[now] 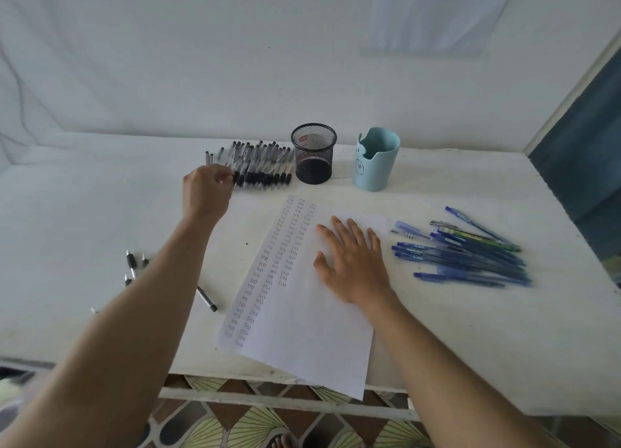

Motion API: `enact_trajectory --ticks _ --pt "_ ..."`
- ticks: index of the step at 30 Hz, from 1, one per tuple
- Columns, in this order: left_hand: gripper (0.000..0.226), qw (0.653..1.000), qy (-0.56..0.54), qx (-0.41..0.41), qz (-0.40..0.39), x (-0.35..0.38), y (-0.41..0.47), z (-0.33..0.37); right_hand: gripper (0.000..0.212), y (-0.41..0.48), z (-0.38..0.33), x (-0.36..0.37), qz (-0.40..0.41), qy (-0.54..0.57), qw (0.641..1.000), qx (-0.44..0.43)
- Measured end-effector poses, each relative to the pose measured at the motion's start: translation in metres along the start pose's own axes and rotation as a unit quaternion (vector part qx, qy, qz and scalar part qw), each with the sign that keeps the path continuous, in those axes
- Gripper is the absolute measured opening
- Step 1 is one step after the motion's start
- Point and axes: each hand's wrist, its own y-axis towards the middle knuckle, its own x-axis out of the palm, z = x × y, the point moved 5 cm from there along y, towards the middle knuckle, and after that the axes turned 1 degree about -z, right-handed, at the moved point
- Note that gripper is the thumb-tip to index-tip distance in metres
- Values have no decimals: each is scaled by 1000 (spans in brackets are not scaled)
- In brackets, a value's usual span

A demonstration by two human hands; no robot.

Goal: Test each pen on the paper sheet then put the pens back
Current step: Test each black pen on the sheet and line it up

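A white paper sheet (302, 330) lies in the middle of the table, with columns of small handwritten words down its left part. My right hand (353, 263) rests flat on the sheet, fingers straight. My left hand (205, 192) reaches to the far left end of a row of black pens (262, 169) and pinches the black grip of the leftmost pen with its fingertips. Several blue pens (470, 252) lie in a loose pile to the right of the sheet. A few black pens (132, 266) lie near my left forearm, one (206, 298) beside the sheet.
A black mesh cup (313, 153) and a light blue cup (376, 160) stand behind the sheet, near the white wall. The sheet's near corner hangs over the table's front edge (268, 394). A patterned floor shows below.
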Motion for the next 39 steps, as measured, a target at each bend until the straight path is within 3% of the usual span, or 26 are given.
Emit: enact_trajectory --ticks 3,6,9,14,19,25,29,30,33,34,39 --pt "16 999 12 50 -16 -14 -33 -4 72 0 1 1 -7 -3 1000 2" --pt "10 990 29 67 -122 -25 -62 -15 71 0 1 1 -7 -2 1000 2" --pt "18 968 37 56 -241 -39 -88 -26 72 0 1 1 -3 -3 1000 5" --pt "32 941 78 34 -327 -52 -119 -44 72 1 1 0 0 -3 1000 3" --pt "26 952 114 53 -281 -58 -129 -53 72 1 1 2 6 -7 1000 2" --pt "9 982 17 105 -158 -59 -122 -38 72 1 1 2 8 -8 1000 0" --pt "9 976 -41 130 -167 -54 -127 -7 71 1 1 3 11 -9 1000 0" --pt "17 976 -40 120 -177 -51 -127 -2 71 1 1 3 11 -8 1000 0" --pt "77 972 -22 112 -205 -42 -129 11 71 1 2 4 16 -2 1000 2" --pt "83 971 -19 121 -207 -40 -131 15 71 1 2 5 22 -1 1000 1" --pt "40 978 -53 91 -183 -35 -135 33 77 1 2 5 31 8 999 0"
